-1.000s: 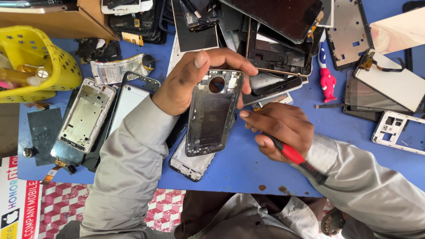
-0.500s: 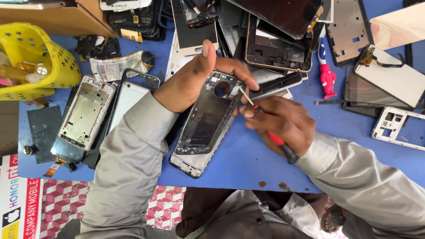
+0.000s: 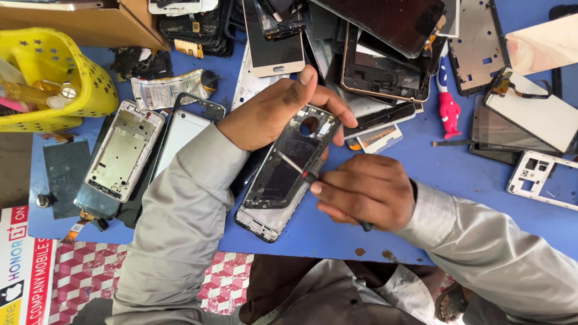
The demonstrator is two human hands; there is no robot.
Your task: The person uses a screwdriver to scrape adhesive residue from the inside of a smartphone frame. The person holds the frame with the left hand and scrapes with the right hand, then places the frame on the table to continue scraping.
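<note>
Gripping phone frame (image 3: pixel 288 165), left hand (image 3: pixel 274 111); right hand (image 3: pixel 364 191) clasping screwdriver (image 3: pixel 307 174), handle mostly hidden.

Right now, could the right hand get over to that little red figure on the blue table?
Probably yes. The right hand holds a screwdriver, but bare blue table lies between it and the red figure, with nothing stacked in the way.

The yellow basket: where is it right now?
In the head view, the yellow basket sits at the upper left of the blue table, beside the cardboard box.
</note>
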